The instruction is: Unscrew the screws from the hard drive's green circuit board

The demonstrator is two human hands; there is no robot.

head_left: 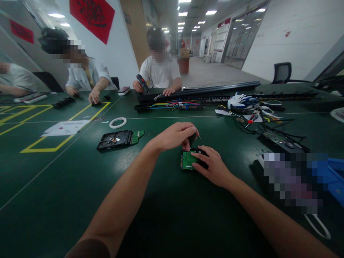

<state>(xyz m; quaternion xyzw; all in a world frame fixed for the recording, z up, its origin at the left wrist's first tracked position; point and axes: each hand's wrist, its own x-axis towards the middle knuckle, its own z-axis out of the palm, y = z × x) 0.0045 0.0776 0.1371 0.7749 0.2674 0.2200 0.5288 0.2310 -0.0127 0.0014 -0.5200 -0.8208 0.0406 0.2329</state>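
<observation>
A hard drive (186,161) with a green circuit board facing up lies on the table in front of me. My left hand (179,137) is bent over its far edge, fingers closed around a screwdriver (192,139); only the dark handle shows, and the tip is hidden. My right hand (213,163) grips the drive from the right, thumb and fingers spread over the board and edge. Tiny screws (200,137) lie just beyond the hands. To the left sits a black drive tray (115,139) with a small green board (137,137) at its right end.
A white tape roll (118,123) and paper sheet (66,128) lie left. Across the table a person (161,71) holds a power screwdriver (142,83) by a long black housing (220,89). Gloves (240,101), cables, another circuit board (282,140) and a blue bin (335,179) are right.
</observation>
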